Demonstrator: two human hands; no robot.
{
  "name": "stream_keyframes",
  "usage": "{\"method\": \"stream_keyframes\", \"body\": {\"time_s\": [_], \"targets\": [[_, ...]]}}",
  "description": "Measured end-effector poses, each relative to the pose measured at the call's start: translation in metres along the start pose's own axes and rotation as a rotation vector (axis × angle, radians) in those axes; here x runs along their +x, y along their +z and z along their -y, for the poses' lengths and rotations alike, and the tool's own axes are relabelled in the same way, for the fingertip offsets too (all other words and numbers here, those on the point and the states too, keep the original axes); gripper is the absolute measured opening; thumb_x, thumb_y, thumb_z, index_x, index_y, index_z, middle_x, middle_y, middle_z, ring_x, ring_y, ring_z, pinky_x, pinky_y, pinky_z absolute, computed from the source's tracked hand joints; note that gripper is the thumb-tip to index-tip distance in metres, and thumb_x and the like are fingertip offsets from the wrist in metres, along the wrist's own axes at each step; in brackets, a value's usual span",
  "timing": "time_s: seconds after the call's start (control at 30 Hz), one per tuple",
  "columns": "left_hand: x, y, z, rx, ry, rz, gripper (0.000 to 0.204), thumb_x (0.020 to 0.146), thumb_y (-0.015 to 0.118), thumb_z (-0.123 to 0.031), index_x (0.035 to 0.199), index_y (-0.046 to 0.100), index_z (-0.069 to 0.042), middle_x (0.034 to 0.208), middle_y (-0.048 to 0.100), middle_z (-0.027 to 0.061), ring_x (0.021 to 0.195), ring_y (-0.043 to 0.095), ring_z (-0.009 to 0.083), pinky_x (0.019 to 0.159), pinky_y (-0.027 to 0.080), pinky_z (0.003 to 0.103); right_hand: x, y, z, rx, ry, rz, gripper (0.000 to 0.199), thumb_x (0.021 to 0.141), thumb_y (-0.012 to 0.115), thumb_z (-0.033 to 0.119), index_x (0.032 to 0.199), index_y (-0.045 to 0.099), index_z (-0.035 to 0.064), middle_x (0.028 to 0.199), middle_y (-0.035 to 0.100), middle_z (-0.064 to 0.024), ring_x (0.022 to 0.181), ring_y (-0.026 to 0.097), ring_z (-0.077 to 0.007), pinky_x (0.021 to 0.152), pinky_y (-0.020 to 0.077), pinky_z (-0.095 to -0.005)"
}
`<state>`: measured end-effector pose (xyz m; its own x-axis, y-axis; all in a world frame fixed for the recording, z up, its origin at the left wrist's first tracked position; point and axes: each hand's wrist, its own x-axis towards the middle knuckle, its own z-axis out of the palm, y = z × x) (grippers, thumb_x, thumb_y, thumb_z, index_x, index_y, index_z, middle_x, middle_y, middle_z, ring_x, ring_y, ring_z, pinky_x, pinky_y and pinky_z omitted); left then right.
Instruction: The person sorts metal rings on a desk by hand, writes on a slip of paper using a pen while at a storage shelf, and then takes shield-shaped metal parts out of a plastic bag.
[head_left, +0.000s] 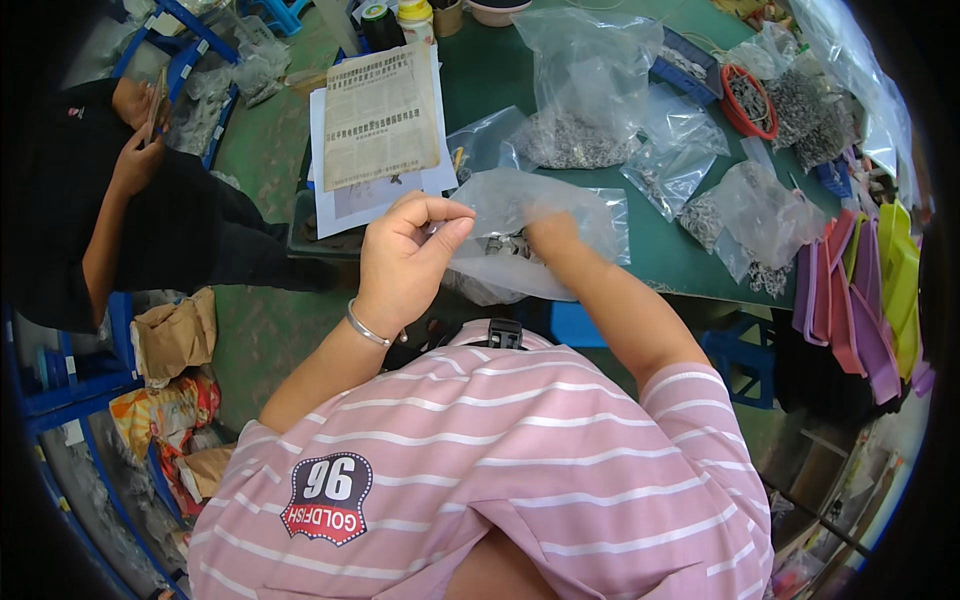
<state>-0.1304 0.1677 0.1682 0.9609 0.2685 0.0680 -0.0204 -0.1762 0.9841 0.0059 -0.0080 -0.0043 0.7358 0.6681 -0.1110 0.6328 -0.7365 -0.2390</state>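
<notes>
An open translucent plastic bag (580,205) with small metal parts (508,245) inside lies at the near edge of the green table. My left hand (408,250) is at the bag's left side, thumb and forefinger tips pinched close together. Whatever lies between those tips is too small to make out. Into the mouth of the bag reaches my right hand (553,237), smeared by motion. Its fingers are hidden by blur and by the bag's film.
Newspaper (382,118) lies on papers at the table's left. Bags of metal parts (580,135), a blue tray (685,65) and a red basket (748,100) stand beyond. Purple and green plastic bins (865,300) line the right. Another person (130,200) stands at left.
</notes>
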Motion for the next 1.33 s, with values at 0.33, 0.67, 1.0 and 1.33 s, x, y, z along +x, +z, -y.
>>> {"method": "stream_keyframes", "body": {"time_s": [0.33,0.67,1.0,1.33], "targets": [[-0.008,-0.005,0.002,-0.066,-0.045,-0.069,0.008,0.083,0.062,-0.005,0.088,0.064,0.000,0.075,0.053,-0.0019,0.059,0.046,0.0038,0.052,0.036,0.017,-0.028,-0.078,0.026,0.955,0.331,0.251,0.018,0.082,0.058,0.012,0.097,0.061,0.0023,0.082,0.063,-0.0090,0.065,0.058,-0.0184,0.052,0.0449,-0.0295],[-0.005,-0.001,-0.004,0.077,0.018,-0.004,0.008,0.081,0.064,-0.007,0.084,0.066,0.000,0.076,0.053,0.0003,0.061,0.046,0.0064,0.054,0.037,0.019,-0.072,-0.173,0.060,1.477,0.047,0.369,0.019,0.087,0.054,0.007,0.104,0.058,0.0018,0.078,0.059,-0.0021,0.066,0.051,-0.0066,0.056,0.0412,-0.0205],[-0.008,-0.004,-0.014,0.154,0.027,0.111,0.008,0.078,0.067,-0.007,0.080,0.064,0.001,0.076,0.053,0.0018,0.069,0.048,0.0092,0.062,0.037,0.021,-0.062,-0.164,0.080,1.451,-0.128,-0.004,0.015,0.084,0.058,0.003,0.099,0.058,0.0004,0.091,0.059,-0.0034,0.078,0.054,-0.0078,0.068,0.0457,-0.0220],[-0.016,-0.004,-0.013,0.133,0.063,0.100,0.007,0.078,0.068,-0.007,0.082,0.066,-0.002,0.078,0.054,0.0010,0.069,0.049,0.0092,0.060,0.037,0.020,-0.065,-0.153,0.064,1.561,-0.006,0.116,0.010,0.084,0.061,0.009,0.089,0.061,0.0015,0.082,0.063,-0.0048,0.072,0.057,-0.0098,0.067,0.0467,-0.0220]]}}
